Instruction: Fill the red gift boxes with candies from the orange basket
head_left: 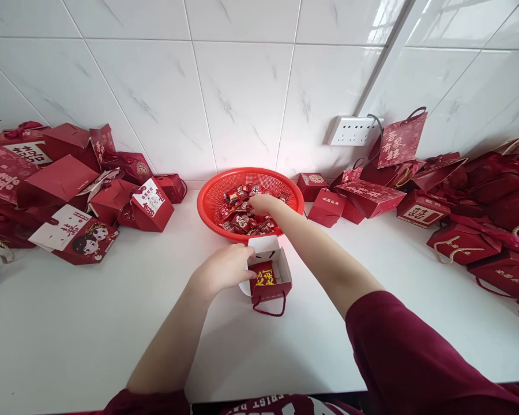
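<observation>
An open red box with a white inside and a red cord handle stands on the white table. In it lies a red packet with yellow lettering. My left hand grips the box by its left side, fingers at the rim. Behind the box sits a red plastic basket holding many small red wrapped candies. My right hand reaches down among the candies; its fingertips are hidden, and whatever they hold cannot be made out.
Red gift boxes are piled at the left, and more boxes at the right reach the far right edge. A tiled wall rises behind the table, with a white power strip against it.
</observation>
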`<state>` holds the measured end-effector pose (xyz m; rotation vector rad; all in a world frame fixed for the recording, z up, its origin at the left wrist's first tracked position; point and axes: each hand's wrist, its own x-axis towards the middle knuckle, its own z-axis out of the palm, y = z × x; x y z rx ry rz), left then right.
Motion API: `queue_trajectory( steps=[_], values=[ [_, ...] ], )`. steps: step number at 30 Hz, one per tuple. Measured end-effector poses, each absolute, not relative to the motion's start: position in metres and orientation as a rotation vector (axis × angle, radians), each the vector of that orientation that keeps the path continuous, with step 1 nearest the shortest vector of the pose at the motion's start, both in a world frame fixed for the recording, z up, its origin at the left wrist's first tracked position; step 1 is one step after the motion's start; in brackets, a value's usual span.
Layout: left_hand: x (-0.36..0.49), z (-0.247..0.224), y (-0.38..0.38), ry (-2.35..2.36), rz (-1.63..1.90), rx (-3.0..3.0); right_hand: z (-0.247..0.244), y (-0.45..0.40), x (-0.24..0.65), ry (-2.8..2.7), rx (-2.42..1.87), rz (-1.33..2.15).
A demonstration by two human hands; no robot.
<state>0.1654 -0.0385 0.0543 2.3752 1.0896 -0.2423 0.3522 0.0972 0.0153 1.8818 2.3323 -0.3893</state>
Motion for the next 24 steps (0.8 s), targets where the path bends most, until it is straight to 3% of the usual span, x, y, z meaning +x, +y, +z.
queue_trajectory(
  steps=[7, 11, 13, 15, 20, 24],
  values=[
    [0.153, 0.066, -0.035, 1.198, 0.196, 2.327, 0.041, 0.024, 0.373, 2.68, 2.126, -0.414],
    [0.153, 0.074, -0.033, 1.248, 0.667, 2.146, 0.047, -0.029, 0.374, 3.086, 1.994, -1.607],
    [0.154, 0.077, -0.034, 1.17, 0.804, 2.077, 0.052, -0.047, 0.368, 3.104, 1.868, -1.935],
    [0.154, 0.079, -0.036, 1.079, 0.842, 2.043, 0.058, -0.06, 0.362, 3.131, 1.815, -1.969],
    [0.15, 0.08, -0.036, 1.057, 0.706, 2.051, 0.072, -0.078, 0.364, 3.204, 1.793, -1.551],
    [0.147, 0.081, -0.033, 1.036, 0.599, 2.025, 0.075, -0.083, 0.373, 3.182, 1.746, -1.554]
  ],
)
